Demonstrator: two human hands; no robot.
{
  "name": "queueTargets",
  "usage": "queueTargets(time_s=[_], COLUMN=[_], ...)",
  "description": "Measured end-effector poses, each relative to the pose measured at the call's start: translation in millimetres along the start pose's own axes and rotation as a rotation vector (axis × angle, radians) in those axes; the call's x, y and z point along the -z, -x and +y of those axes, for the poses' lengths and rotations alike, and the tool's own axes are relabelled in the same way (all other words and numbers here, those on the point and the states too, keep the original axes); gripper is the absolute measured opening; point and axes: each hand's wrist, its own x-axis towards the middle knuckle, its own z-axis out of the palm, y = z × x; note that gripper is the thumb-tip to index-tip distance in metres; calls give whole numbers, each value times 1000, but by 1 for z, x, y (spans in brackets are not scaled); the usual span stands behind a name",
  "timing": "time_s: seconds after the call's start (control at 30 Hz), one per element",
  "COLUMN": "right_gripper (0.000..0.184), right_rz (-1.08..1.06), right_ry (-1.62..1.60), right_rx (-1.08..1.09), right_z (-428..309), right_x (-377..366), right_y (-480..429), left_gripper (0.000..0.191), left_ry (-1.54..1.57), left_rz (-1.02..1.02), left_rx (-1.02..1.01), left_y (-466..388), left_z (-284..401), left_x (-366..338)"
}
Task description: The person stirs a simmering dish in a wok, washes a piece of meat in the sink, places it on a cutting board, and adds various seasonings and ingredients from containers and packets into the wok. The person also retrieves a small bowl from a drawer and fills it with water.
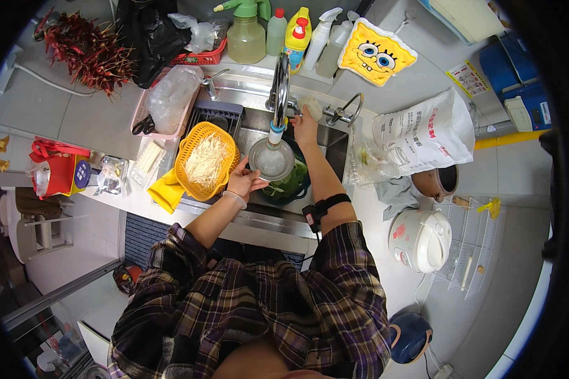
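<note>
My left hand (244,180) grips the rim of a small round metal bowl (271,160) under the faucet (280,94). My right hand (306,129) reaches to the faucet's side by its lever; its fingertips are partly hidden, so their grip is unclear. A pale, crumpled thing (311,108) lies just beyond them. Below the metal bowl, leafy greens (284,186) sit in a dark basin (305,191) in the sink. Left of my left hand, a yellow plastic basket (182,156) holds thin white strands, perhaps enoki mushrooms (206,160). A yellow cloth or glove (167,192) lies beside it.
Bottles and a green pump sprayer (246,40) line the ledge behind the sink. A pink basket (140,111) with plastic bags stands left. At right are a second small tap (346,112), a large white sack (424,132), a brown pot (434,184) and a rice cooker (419,240).
</note>
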Motion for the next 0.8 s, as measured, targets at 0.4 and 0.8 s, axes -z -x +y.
queueTargets(time_s=[0.4,0.8], right_gripper=[53,49], right_rz=[147,91], right_ry=[180,210], right_rx=[158,202], right_z=[-9,-25], right_x=[15,28], right_y=[17,29], left_gripper=[71,70], left_ry=[-18,-30], left_rz=[13,-13], left_rx=[10,15], left_y=[5,10], left_z=[-3,-5], left_x=[-1,-5])
